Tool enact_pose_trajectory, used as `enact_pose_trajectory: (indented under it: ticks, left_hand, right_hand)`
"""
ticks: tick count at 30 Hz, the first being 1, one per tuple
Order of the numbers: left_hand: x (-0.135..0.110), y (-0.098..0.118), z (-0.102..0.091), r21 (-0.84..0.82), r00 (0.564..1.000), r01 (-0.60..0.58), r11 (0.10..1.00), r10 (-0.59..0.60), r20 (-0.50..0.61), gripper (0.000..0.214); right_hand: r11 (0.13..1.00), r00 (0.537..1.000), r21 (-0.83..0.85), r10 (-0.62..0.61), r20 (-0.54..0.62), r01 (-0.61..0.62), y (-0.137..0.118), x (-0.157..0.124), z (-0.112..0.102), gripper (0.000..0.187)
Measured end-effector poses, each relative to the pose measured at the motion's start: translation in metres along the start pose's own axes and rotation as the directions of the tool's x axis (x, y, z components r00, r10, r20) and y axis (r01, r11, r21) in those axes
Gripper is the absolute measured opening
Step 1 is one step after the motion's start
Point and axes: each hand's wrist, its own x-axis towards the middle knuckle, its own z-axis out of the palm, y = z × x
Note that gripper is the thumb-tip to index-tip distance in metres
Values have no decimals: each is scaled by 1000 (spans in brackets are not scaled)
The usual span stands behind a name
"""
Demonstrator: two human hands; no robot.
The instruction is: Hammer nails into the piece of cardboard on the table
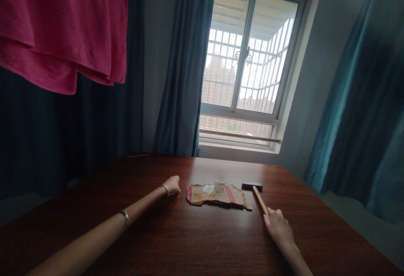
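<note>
Head: 1 hammer [260,200] in right hand [279,227], 1 cardboard piece [202,197].

The table [202,238] is a glossy reddish brown with fine dark wood grain. On the cardboard [208,198], tan ground carries a scatter of dark specks, with bright pink bands near both ends and a pale, whitish patch in between. The nails [219,186] are dark. The hammer [261,202] pairs a black head with a light yellowish wooden handle. Silvery bracelets [125,218], a plain deep-pink cloth [78,23], blue curtains [176,78], grey walls [160,57] and a silver-grey window frame [241,74] complete the colours
</note>
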Motion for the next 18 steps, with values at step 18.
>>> enact_pose_trajectory:
  ticks: [18]
  left_hand:
    - [-34,74,-7,-558,906,-355,750,424,-6,36]
  right_hand:
    - [928,965,322,-112,-238,188,-43,-4,-22,35]
